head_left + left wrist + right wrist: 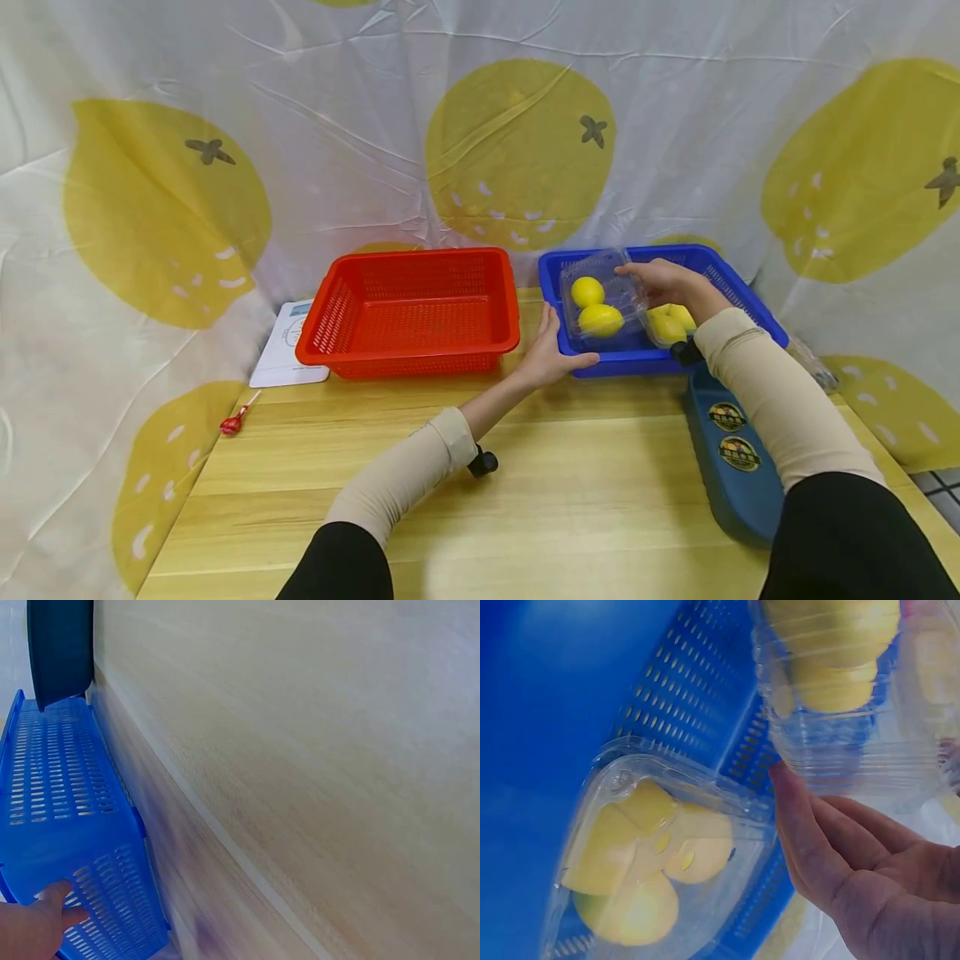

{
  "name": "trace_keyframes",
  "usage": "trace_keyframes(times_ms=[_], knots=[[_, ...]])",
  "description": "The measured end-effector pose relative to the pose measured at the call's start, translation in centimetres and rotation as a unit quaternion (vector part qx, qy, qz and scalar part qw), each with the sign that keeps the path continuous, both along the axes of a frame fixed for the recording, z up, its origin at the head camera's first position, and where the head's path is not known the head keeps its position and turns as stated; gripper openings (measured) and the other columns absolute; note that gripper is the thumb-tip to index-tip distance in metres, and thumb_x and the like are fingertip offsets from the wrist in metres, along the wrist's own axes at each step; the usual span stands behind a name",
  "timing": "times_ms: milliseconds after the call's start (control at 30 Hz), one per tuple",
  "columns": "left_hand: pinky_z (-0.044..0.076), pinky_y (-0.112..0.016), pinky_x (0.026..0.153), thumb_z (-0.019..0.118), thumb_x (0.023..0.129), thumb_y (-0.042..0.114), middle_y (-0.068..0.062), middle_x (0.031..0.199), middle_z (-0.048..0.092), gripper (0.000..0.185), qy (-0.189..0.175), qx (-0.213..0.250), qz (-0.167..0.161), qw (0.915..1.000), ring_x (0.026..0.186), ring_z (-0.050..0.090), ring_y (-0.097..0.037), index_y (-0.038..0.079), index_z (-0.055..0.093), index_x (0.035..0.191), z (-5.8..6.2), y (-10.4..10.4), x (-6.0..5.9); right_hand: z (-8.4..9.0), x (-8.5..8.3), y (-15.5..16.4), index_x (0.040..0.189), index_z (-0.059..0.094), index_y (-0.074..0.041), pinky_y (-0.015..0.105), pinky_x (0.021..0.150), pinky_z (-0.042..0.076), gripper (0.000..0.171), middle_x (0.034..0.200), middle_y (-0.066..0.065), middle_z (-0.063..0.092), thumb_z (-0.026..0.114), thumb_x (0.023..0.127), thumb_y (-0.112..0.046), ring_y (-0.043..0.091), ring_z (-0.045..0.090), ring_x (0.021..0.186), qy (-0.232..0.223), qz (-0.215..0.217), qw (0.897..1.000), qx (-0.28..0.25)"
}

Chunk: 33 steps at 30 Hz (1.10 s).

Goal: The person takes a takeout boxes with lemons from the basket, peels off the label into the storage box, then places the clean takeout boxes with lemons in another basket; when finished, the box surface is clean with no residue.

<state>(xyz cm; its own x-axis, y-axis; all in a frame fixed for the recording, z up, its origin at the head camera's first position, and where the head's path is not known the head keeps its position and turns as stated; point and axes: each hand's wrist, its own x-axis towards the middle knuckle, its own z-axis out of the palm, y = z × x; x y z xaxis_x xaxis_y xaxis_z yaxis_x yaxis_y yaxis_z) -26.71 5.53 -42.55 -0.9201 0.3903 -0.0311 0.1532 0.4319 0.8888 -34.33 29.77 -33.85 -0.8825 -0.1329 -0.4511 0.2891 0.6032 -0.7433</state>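
My right hand (663, 283) pinches the edge of a clear plastic box (621, 292) with two lemons showing in the head view. The box is tilted over the left part of a blue basket (622, 367). In the right wrist view, my fingertips meet the ribbed edge of that box (855, 761). A second clear box of yellow fruit (641, 862) lies in the basket, partly hidden by my right wrist in the head view. My left hand (551, 354) rests on the basket's front left corner. Its fingers and thumb touch the perforated wall in the left wrist view.
A red basket (405, 364) stands left of the blue one. Behind its left side lies a white card (285, 346), with a red lollipop (232, 426) nearer. A dark teal tub (738, 467) is under my right forearm. Clear plastic (813, 362) lies right of the blue basket.
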Motion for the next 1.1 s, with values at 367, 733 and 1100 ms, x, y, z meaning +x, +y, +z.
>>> trace_keyframes(times_ms=[367,733,1100], knots=[[0.022,-0.050,0.121,0.077,0.080,0.044,0.001,0.165,-0.014,0.115,-0.003,0.002,-0.008,1.0000,0.153,0.007,-0.026,0.009,-0.003,0.157,0.2,-0.2,0.2,-0.2,-1.3,-1.1,0.140,0.038,0.005,0.029,0.060,0.044,0.059,0.047,-0.005,0.037,0.041,0.103,-0.041,0.009,0.034,0.042,-0.034,0.055,0.997,0.045],[0.021,-0.050,0.121,0.076,0.080,0.046,0.001,0.165,-0.014,0.115,-0.002,0.002,-0.007,1.0000,0.153,0.007,-0.026,0.009,-0.002,0.157,0.2,-0.2,0.3,-0.4,-1.4,-1.6,0.136,0.036,0.012,0.025,0.055,0.039,0.057,0.048,-0.005,0.037,0.038,0.104,-0.035,0.007,0.033,0.042,-0.052,0.068,0.994,0.063],[0.021,-0.049,0.121,0.076,0.081,0.045,0.003,0.165,-0.016,0.115,-0.003,0.005,-0.014,0.9999,0.153,0.008,-0.026,0.009,-0.003,0.156,0.1,-0.3,0.1,-0.2,-1.3,-1.7,0.138,0.030,0.014,0.036,0.081,0.056,0.061,0.057,-0.004,0.033,0.040,0.104,-0.034,0.009,0.038,0.049,-0.046,0.077,0.990,0.107]])
